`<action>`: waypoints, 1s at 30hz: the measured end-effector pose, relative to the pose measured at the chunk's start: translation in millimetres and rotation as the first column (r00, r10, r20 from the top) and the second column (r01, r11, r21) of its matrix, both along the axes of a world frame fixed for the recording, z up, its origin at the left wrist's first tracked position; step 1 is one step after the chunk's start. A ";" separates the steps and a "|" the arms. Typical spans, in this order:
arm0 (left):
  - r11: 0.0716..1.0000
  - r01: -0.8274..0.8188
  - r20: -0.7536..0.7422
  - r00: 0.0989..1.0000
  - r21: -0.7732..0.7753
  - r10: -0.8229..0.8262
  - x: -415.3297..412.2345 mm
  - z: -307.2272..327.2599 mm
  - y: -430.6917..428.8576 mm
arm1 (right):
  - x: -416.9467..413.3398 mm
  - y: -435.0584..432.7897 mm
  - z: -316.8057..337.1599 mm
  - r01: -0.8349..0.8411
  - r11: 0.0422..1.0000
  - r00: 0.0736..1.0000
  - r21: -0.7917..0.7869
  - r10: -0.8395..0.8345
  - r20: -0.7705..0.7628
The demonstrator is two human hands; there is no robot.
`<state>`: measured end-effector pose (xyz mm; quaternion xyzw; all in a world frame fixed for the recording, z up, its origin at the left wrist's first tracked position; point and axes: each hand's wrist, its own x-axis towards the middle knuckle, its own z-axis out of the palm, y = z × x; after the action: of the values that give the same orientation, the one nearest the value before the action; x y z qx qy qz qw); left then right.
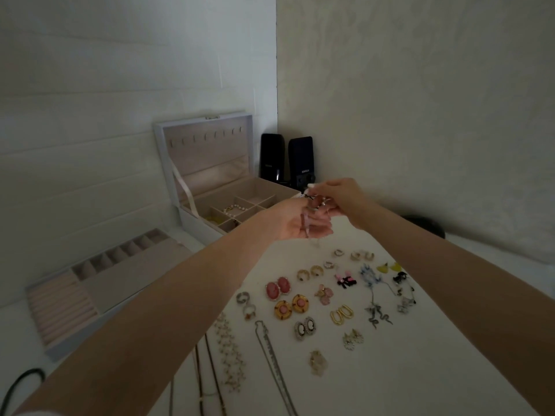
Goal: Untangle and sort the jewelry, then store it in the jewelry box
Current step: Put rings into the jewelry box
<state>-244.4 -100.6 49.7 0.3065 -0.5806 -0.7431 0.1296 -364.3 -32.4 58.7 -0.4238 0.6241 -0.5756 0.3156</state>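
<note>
- The left hand (295, 222) was turned palm up with its fingers curled under a small tangle of jewelry (313, 202). The right hand (345, 199) pinched the same tangle from the right. Both were raised above the table (420, 340), just right of the open jewelry box (207, 151).
- A hard pull by either hand would likely have tightened the knot or snapped a thin link.
- A pink strand (305, 226) hung from the left palm. If a piece had come free, it could have dropped among the paired earrings (277, 289) below and mixed the sorted pairs.
- Both forearms crossed above the laid-out pieces. Lowering them carelessly could have swept the necklaces (271, 355) back into a heap.
- What the tangle was made of could not be told, as it was small and dim, with fingers covering it.
- The left forearm hid the box's near right corner and part of the removed tray (99, 283).
- The necklaces ran off the near edge of the view.
- A dark object at the far right, behind the right forearm, could not be identified.
</note>
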 end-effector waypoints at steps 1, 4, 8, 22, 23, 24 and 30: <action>0.998 -0.038 -0.051 0.998 0.044 0.040 -1.2 -1.0 -0.4 | 1.2 -0.1 -0.2 -0.020 1.000 0.999 0.001 0.020 0.046; 0.965 -0.188 -0.157 0.963 0.180 0.217 -4.6 -2.5 -3.0 | 4.5 -1.6 -0.1 -0.083 0.997 0.979 -0.006 0.083 0.187; 0.932 -0.345 -0.159 0.920 0.108 0.359 -4.8 -2.8 -10.9 | 4.6 -7.4 -2.5 -0.021 0.999 0.979 -0.025 0.026 0.205; 0.992 -0.116 -0.408 0.909 -0.045 0.088 32.0 14.7 -29.8 | 16.7 -18.6 -7.6 -0.338 0.941 0.878 -0.016 0.321 0.354; 0.988 -0.143 -0.396 0.912 -0.062 0.107 34.0 15.4 -30.6 | 18.4 -21.3 -7.5 -0.306 0.952 0.887 -0.015 0.291 0.359; 0.978 -0.190 -0.381 0.913 -0.082 0.146 36.2 15.8 -32.4 | 20.2 -24.4 -7.7 -0.266 0.964 0.896 -0.009 0.250 0.366; 0.927 -0.329 -0.263 0.924 -0.177 0.278 55.7 15.1 -54.4 | 21.0 -46.5 -5.3 -0.165 0.986 0.900 -0.036 0.165 0.403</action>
<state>-188.7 -155.0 64.7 0.2875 -0.5844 -0.6765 0.3439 -343.3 -78.8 53.3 -0.3471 0.5070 -0.6221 0.4852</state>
